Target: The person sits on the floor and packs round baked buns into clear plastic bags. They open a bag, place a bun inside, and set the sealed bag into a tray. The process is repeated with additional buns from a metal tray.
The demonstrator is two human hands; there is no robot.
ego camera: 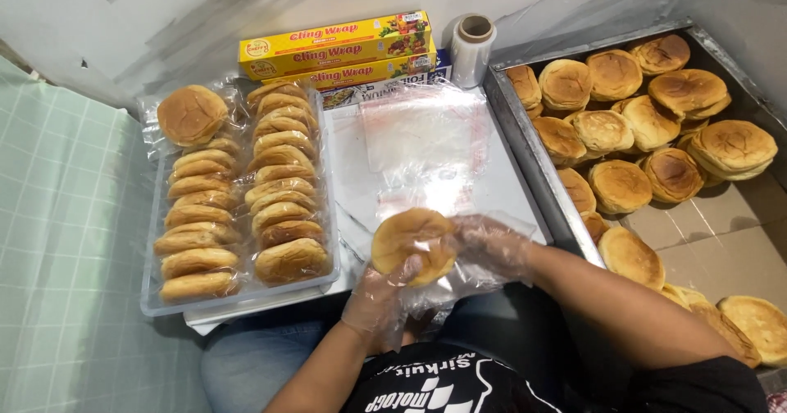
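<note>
Nearest me, my left hand (379,298) in its thin plastic glove cupped the bun (412,245) from beneath, fingers closed around its lower edge. My right hand (490,247), gloved too, pinched a clear bag (459,278) against the bun's side, probably to keep the opening wide. Both worked just above my lap, at the near edge of the white board (508,187). Left of it sat a tray (156,298) of bagged buns in two rows; right, a metal pan (525,142) of loose buns. Farthest back lay yellow boxes (336,48) and a film roll (473,48).
</note>
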